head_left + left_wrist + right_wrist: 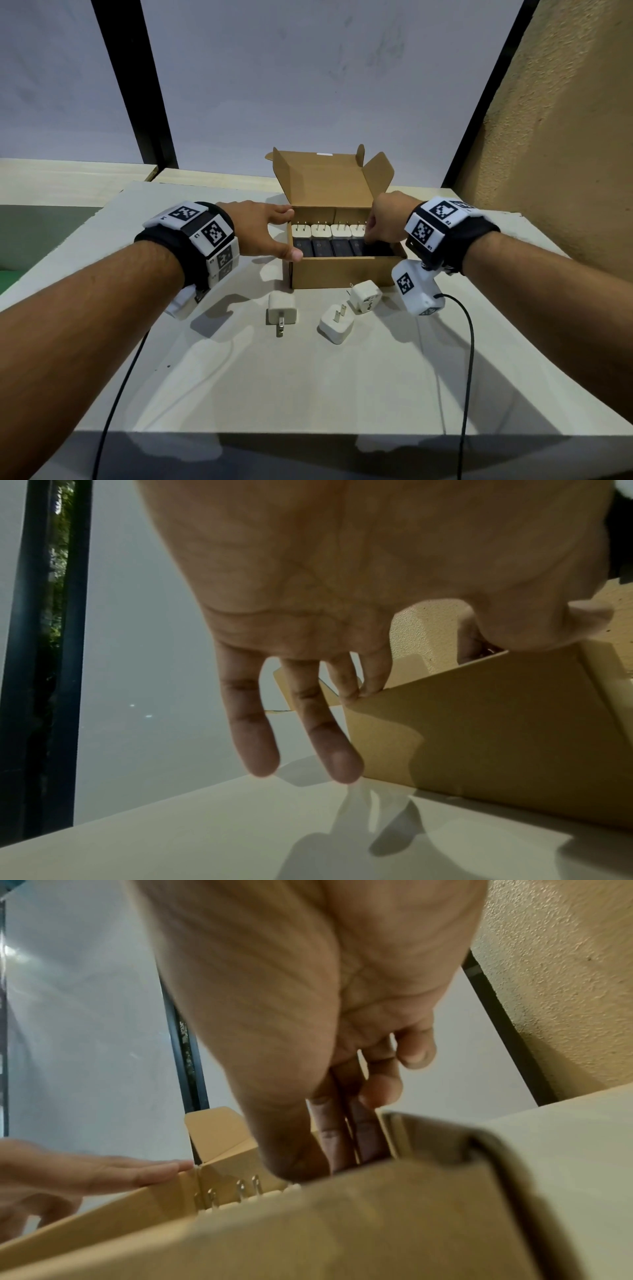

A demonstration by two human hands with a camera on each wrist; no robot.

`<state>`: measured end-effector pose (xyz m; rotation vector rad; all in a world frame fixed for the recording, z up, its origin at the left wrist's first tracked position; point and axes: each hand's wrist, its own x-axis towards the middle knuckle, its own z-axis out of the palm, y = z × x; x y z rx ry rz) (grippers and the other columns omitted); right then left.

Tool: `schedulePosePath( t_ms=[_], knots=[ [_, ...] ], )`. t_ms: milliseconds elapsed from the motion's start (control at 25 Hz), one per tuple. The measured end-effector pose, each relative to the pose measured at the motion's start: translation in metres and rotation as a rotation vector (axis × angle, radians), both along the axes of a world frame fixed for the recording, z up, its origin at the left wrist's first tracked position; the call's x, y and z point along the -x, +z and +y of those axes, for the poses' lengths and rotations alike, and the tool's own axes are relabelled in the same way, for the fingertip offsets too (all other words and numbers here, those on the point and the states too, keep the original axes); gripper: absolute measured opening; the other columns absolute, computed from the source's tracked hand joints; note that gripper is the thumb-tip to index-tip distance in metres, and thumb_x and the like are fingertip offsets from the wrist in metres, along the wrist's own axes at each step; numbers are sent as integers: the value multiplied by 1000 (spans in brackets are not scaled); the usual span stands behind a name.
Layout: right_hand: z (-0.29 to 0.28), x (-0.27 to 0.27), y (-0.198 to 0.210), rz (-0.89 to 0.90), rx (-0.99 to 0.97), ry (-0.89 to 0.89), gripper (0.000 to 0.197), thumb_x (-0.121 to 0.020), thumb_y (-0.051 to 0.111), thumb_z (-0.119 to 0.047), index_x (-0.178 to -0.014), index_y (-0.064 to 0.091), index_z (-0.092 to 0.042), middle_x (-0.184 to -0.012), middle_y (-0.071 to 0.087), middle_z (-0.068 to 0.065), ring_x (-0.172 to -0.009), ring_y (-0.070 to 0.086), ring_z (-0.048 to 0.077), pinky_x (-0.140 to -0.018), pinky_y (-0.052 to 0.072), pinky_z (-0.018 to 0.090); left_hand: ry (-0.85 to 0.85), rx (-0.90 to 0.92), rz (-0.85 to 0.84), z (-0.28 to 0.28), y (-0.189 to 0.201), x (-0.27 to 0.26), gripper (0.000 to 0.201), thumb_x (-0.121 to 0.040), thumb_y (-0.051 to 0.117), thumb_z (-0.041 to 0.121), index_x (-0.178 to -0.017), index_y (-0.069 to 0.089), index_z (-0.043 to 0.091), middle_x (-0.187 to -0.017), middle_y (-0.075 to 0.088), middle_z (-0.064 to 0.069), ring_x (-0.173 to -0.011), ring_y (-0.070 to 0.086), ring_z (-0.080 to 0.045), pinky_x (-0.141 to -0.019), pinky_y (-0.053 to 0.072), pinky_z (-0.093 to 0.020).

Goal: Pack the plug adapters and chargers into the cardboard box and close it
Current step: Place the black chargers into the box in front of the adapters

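An open cardboard box [342, 272] stands mid-table with its lid [325, 181] raised at the back. Inside, white chargers [330, 231] stand in a row with prongs up, and black adapters [325, 247] line the front. My left hand [286, 233] rests on the box's left wall [496, 737], fingers straight, thumb at the front corner. My right hand [376, 236] reaches into the right end, its fingers [329, 1137] pinching a dark adapter that is mostly hidden. Two white chargers [281, 306] [336, 325] and a white plug adapter [366, 296] lie in front of the box.
The white table [308, 394] ends in a front edge near me. Black cables [116, 394] [469, 342] trail from both wrists across it. A beige rough wall [565, 137] stands close on the right, and dark window posts [154, 102] rise behind.
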<state>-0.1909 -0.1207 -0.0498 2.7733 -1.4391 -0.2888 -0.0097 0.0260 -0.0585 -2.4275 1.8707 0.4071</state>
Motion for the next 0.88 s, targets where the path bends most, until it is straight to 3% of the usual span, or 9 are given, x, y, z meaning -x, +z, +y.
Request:
schedulePosePath(
  t_ms=[120,240,360,480,640,880],
  knots=[
    [-1,5,0,84,-18,22,28,-92,54,-18,-113,70,-8,-114,69,9,-105,64,27,-92,53,36,-2,-5,-6,0,1,0,98,-66,47,81,-148,17,37,-156,10,20,-143,22,-18,-114,17,-45],
    [-1,9,14,32,-66,94,33,-93,48,-4,-111,73,-15,-114,71,3,-106,64,24,-95,52,36,-5,-4,-2,0,1,0,97,-66,48,80,-148,17,37,-157,10,19,-143,23,-19,-114,17,-45],
    [21,-7,25,-112,-96,237,32,-96,49,-8,-115,69,-22,-116,69,-2,-106,62,18,-94,49,31,-2,1,12,-1,0,-2,99,-65,49,81,-148,18,38,-156,11,19,-142,24,-19,-114,17,-45],
    [45,-30,18,-60,-216,357,43,-96,42,-8,-132,57,-26,-130,61,-4,-116,55,16,-91,38,23,-1,9,20,-1,-1,-2,99,-64,49,81,-148,18,38,-156,11,20,-143,23,-18,-114,18,-44],
    [54,-44,10,62,-207,432,43,-98,43,-12,-138,51,-23,-135,57,2,-120,52,24,-91,37,29,-12,27,22,2,0,-3,98,-65,51,80,-148,19,37,-156,12,22,-143,22,-17,-114,17,-43],
    [50,-41,5,33,-244,437,47,-96,38,-6,-137,52,-23,-137,56,2,-118,52,23,-92,37,29,-6,37,5,2,-1,-1,97,-66,52,80,-147,21,38,-155,13,23,-142,25,-17,-113,19,-43]
  ],
)
